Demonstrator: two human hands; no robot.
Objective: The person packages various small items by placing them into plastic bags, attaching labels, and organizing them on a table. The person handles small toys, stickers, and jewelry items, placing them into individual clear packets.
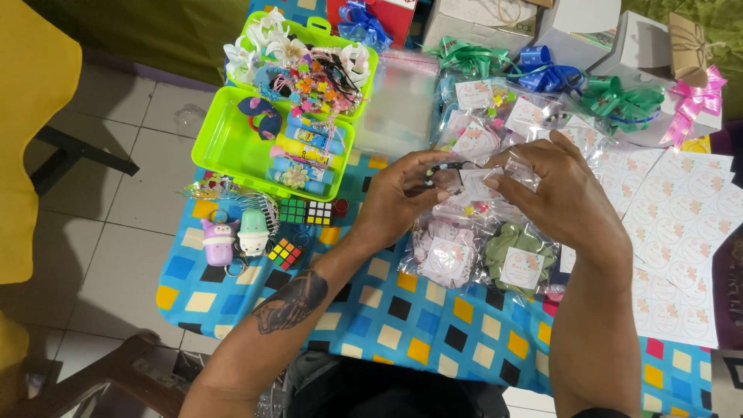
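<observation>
Left hand: the left hand is sitting just left of frame centre, its fingertips pinching one end of a small clear packet.
Right hand: the right hand is curling over the packet from the right, thumb and fingers pressed together on its other end.
Packet: it is being held between both hands, slightly above the table, at the centre of the frame; beads are showing at its left end.
Below the hands: two bagged scrunchies, a pale pink one and a green one, are lying side by side on the checked tablecloth.
Upper left: a lime-green case is lying open, filled with hair accessories.
Left of centre: small puzzle cubes and two figure keychains are resting near the case.
Right edge: sheets of round stickers are lying flat.
Top: ribbon bows are piled beside white boxes.
</observation>
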